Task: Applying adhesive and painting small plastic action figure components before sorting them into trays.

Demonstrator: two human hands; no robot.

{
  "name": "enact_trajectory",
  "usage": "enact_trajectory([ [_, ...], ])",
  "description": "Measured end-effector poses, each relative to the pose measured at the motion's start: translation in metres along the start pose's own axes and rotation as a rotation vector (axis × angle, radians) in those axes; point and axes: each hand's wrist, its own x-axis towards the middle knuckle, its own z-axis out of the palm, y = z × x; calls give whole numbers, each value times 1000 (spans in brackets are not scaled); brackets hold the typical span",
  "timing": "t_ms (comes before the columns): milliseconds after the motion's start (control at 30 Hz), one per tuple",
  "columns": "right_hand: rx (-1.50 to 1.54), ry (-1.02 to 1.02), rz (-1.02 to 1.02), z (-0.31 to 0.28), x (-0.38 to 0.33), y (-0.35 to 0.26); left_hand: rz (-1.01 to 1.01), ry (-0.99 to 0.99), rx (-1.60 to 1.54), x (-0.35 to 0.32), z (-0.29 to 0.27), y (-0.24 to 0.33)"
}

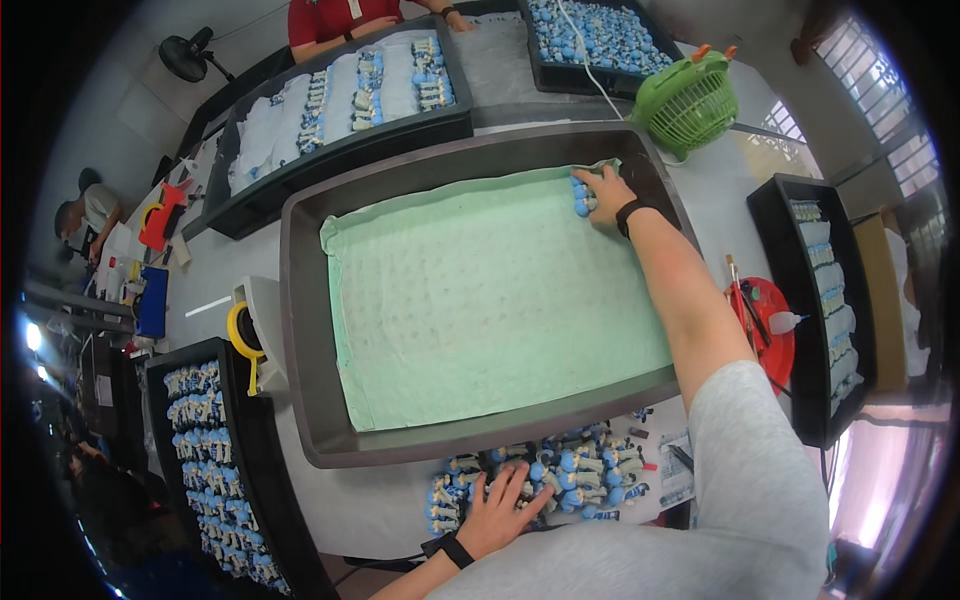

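My right hand (603, 187) is stretched out to the far right corner of the big dark tray (300, 300) in front of me. Its fingers are clenched around a few small blue-and-white figures (583, 198), which sit on the green cloth (480, 300) lining that tray, right at the cloth's far corner. A dark band wraps that wrist.

My left hand (497, 512) is close to me, below the tray's near edge. It lies flat with the fingers released and spread, the fingertips (522, 478) touching a loose heap of figures (570, 475) of the same blue-and-white kind on the white table (215, 280). I see nothing gripped in it. That wrist carries a dark band too.

Apart from the few figures at its far right corner, the green cloth is bare.

To my left, a narrow black tray (250, 470) holds rows of the same figures, and a tape dispenser with a yellow roll (245, 335) stands between it and the big tray. On my right, another black tray (775, 240) carries a column of figures, with a red dish (775, 350) and a brush beside it. A green fan (688, 100) sits just past the big tray's far right corner. Farther off, 2 more trays hold figures, and a person in a red shirt (330, 18) sits at the far side.
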Motion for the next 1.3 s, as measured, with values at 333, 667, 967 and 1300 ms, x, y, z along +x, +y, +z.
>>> enact_trajectory([
  [333,-13,59,-119,-16,-14,-11,27,-40,-52,16,-14,-1],
  [667,371,142,-456,-138,-266,-60,191,35,57,12,-8,23],
  [967,651,-240,-179,-51,-387,-46,712,-125,183,45,13,83],
  [1300,503,-510,-303,3,-334,-42,766,-132,342,53,49,90],
])
